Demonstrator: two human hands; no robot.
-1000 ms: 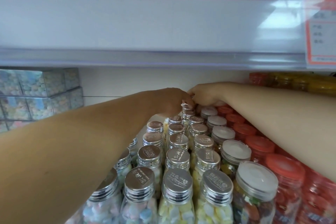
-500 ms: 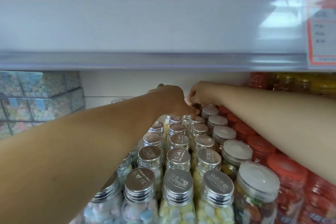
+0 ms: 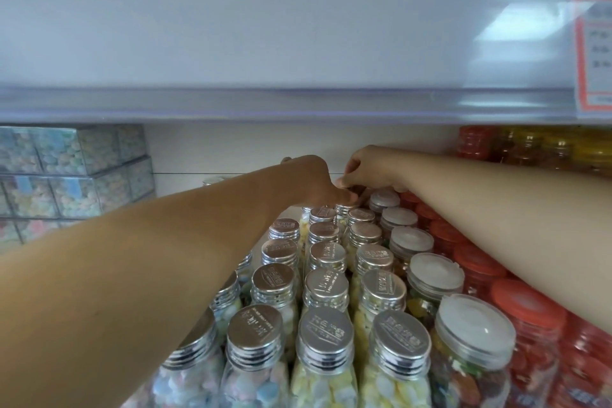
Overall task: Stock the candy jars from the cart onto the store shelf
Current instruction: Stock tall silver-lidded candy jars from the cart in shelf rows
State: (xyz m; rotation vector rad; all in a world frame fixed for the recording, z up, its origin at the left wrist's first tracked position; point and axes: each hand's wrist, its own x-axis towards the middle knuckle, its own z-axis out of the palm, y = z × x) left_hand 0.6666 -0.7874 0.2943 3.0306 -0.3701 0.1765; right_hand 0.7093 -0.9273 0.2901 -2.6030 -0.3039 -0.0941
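Silver-capped candy jars (image 3: 326, 288) with pastel candies stand in several rows running toward the back of the store shelf (image 3: 212, 162). Both my arms reach deep over them. My left hand (image 3: 313, 180) is curled around the rearmost silver-capped jar (image 3: 344, 207), thumb on its cap; its fingers are mostly hidden. My right hand (image 3: 367, 169) pinches the top of the same jar from the right, touching the left hand. Another silver cap (image 3: 212, 179) peeks out behind my left forearm.
Right of the silver caps runs a row of white-lidded jars (image 3: 433, 270), then red-lidded jars (image 3: 526, 305). Stacked clear candy boxes (image 3: 76, 172) stand at the left. The upper shelf's edge rail (image 3: 298, 103) hangs low overhead, with a price tag (image 3: 596, 60) at the right.
Both hands have moved farther back into the shelf, away from me, staying together over the rearmost jars. The view has tilted slightly.
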